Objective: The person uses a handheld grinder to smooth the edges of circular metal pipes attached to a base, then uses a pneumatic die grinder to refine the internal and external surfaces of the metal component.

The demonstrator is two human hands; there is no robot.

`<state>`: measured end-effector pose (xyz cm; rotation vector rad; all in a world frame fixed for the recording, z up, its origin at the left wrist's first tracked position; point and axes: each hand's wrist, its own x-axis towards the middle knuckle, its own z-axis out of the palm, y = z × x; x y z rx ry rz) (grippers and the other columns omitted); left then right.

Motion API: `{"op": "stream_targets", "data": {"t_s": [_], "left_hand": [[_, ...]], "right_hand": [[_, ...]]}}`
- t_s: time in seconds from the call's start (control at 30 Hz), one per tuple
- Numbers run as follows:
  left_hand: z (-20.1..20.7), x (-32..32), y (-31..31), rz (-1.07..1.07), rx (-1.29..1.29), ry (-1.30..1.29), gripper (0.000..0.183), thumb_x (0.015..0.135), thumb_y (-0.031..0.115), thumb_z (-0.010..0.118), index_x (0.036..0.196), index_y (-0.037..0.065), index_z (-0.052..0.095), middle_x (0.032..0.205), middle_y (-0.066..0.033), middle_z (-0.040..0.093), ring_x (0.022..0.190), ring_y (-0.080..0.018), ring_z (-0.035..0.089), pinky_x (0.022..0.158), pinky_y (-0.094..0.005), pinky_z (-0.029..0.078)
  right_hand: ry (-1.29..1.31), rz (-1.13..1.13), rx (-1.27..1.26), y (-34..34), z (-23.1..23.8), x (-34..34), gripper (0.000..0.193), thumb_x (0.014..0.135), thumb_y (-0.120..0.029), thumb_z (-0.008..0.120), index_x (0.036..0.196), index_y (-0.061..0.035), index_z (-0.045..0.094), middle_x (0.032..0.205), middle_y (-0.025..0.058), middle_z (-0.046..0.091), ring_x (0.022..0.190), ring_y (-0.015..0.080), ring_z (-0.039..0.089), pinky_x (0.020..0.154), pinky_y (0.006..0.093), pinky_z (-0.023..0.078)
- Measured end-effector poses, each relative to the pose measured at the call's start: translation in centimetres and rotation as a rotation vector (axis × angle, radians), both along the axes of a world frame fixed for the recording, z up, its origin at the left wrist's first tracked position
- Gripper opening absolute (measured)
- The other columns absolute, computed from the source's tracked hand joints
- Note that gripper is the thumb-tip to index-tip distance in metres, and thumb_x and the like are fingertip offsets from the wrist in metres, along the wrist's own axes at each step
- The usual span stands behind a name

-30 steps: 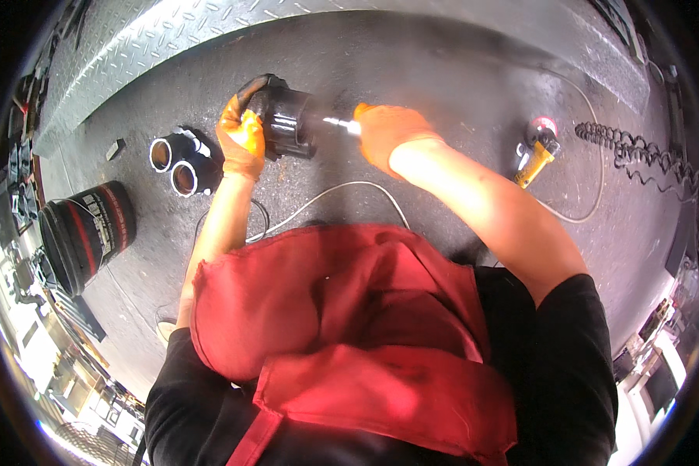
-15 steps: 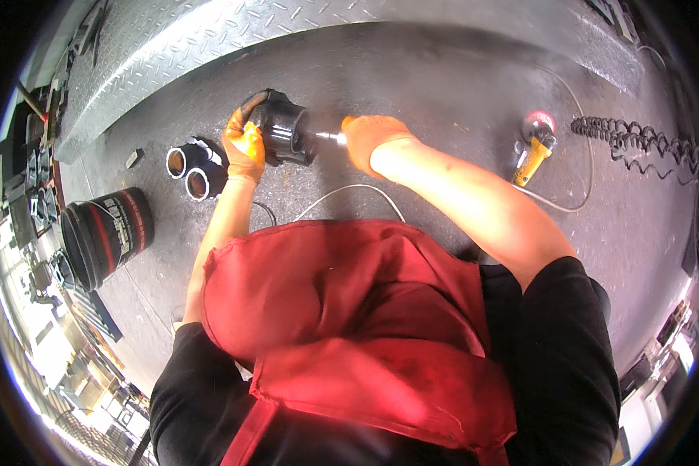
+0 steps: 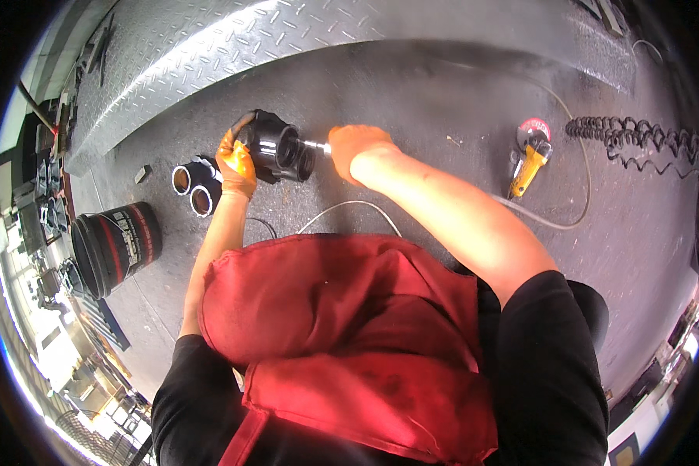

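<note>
In my gloved left hand [image 3: 237,165] is a glossy black cylindrical part [image 3: 272,138], fingers wrapped round its far left side. Its open end faces right. My right hand [image 3: 359,151], in an orange glove, is closed round a slim tool with a bright metal nose [image 3: 320,146]. The tool's tip is at the mouth of the black part; I cannot tell whether it touches the rim or reaches inside. Most of the tool's body is hidden by the glove. Left of my left hand lies a black twin-tube piece [image 3: 210,180] with two light-rimmed openings.
A black bucket with red bands [image 3: 118,247] is on the left. To the right lies a yellow angle grinder with a red disc [image 3: 530,169], near a thin hose [image 3: 589,182] and a coiled black hose [image 3: 637,138]. Tread plate [image 3: 233,50] runs along the far side.
My right hand has moved left, bringing the tool's metal nose closer to the black part's opening. The whole view has shifted slightly. My left hand keeps its hold.
</note>
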<state>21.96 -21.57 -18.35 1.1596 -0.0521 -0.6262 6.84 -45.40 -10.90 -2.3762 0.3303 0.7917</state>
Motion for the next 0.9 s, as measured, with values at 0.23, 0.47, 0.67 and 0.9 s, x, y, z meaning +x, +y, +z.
{"op": "stream_targets", "data": {"t_s": [0.23, 0.47, 0.67, 0.9], "left_hand": [[-0.4, 0.6, 0.7, -0.033, -0.091, 0.032, 0.044, 0.1, 0.019, 0.044, 0.134, -0.001, 0.063, 0.13, -0.0161, 0.069, 0.116, -0.0288, 0.069, 0.106, -0.0417, 0.052], [-0.1, 0.6, -0.2, -0.047, 0.044, -0.012, 0.051, 0.101, 0.028, 0.04, 0.137, -0.001, 0.061, 0.132, -0.0163, 0.068, 0.119, -0.0301, 0.067, 0.111, -0.0428, 0.048], [-0.2, 0.9, -0.1, 0.001, 0.15, -0.03, 0.048, 0.102, 0.026, 0.041, 0.136, -0.001, 0.062, 0.13, -0.0161, 0.068, 0.119, -0.0295, 0.067, 0.11, -0.0421, 0.049], [0.4, 0.2, -0.7, -0.012, 0.083, -0.01, 0.043, 0.105, 0.021, 0.041, 0.135, -0.001, 0.063, 0.129, -0.0156, 0.069, 0.117, -0.0268, 0.067, 0.107, -0.0416, 0.051]], "right_hand": [[0.046, 0.075, 0.058, -0.9, 1.9, 0.4, 0.022, 0.08, -0.004, 0.072, 0.101, -0.0049, 0.079, 0.103, 0.0181, 0.077, 0.099, 0.0334, 0.076, 0.08, 0.0425, 0.061], [-0.013, 0.125, 0.035, -1.2, 2.0, 0.2, 0.021, 0.08, -0.004, 0.071, 0.1, -0.0013, 0.079, 0.102, 0.0177, 0.077, 0.097, 0.032, 0.076, 0.079, 0.0427, 0.061], [0.01, 0.089, 0.073, -1.2, 1.8, -0.1, 0.022, 0.079, -0.002, 0.07, 0.099, -0.0017, 0.079, 0.102, 0.0182, 0.077, 0.098, 0.0324, 0.076, 0.079, 0.0427, 0.061], [0.104, 0.079, 0.116, -1.8, 2.7, 0.2, 0.024, 0.08, -0.002, 0.069, 0.101, -0.0034, 0.079, 0.103, 0.0174, 0.077, 0.1, 0.0326, 0.076, 0.081, 0.0429, 0.061]]}}
